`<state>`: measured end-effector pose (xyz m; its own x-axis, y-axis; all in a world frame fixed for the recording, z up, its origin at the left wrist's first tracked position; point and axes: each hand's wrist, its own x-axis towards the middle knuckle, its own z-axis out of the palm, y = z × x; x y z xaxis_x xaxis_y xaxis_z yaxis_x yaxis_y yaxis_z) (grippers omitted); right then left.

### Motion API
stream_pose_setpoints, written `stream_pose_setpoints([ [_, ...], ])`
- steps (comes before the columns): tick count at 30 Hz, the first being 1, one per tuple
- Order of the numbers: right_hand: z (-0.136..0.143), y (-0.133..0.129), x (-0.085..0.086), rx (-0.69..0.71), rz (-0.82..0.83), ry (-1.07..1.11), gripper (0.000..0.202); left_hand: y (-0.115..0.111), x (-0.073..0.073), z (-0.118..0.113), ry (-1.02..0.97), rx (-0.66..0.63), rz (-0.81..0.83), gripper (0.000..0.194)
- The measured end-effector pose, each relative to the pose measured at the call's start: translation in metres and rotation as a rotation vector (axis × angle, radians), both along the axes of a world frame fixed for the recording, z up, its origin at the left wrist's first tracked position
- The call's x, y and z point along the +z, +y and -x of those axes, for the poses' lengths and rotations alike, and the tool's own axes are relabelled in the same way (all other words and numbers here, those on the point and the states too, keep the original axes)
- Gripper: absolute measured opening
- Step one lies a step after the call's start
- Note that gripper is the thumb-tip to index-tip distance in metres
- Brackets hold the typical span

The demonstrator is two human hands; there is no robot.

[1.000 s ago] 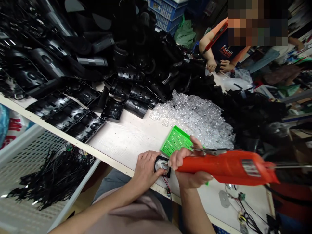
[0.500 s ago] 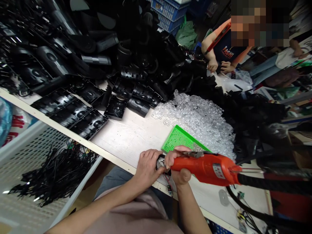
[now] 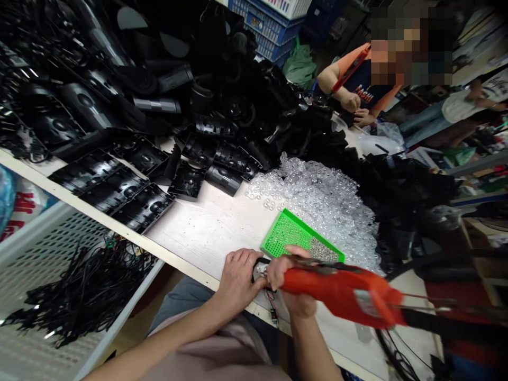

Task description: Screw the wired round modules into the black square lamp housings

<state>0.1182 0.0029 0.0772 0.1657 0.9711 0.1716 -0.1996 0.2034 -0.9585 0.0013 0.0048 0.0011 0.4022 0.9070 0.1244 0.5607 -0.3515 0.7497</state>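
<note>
Lower centre: the right hand (image 3: 297,304) grips one red driver (image 3: 337,292) (obscuring some tabletop (image 3: 202,227)); the left hand (image 3: 239,276) holds one black-rimmed part (image 3: 260,270); one green tray (image 3: 297,221) lies above.

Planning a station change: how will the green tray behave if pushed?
The green tray would likely slide rather than tip, sitting low and flat on the table. It looks like thin plastic, so probably light. Small metal pieces heaped at one end may shift.

Red pwr driver (image 3: 341,292), aslant, blk pc. (image 3: 260,269) adj.
</note>
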Motion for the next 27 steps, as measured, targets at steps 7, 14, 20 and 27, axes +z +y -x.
stream_pose_setpoints([
  [7, -0.029, 0.052, -0.013, -0.108, -0.181, 0.084, 0.039, 0.001, 0.000, 0.002, -0.002, -0.001, -0.003, 0.043],
  [14, -0.027, 0.069, -0.038, -0.074, -0.083, 0.013, 0.047, 0.001, -0.002, 0.002, 0.009, -0.007, 0.007, 0.045],
  [20, -0.026, 0.066, -0.046, -0.095, -0.023, -0.047, 0.054, 0.001, -0.001, 0.002, 0.028, -0.014, 0.025, 0.044],
  [27, -0.023, 0.066, -0.024, -0.159, -0.054, -0.082, 0.057, 0.000, -0.002, 0.001, 0.020, -0.007, 0.027, 0.043],
])
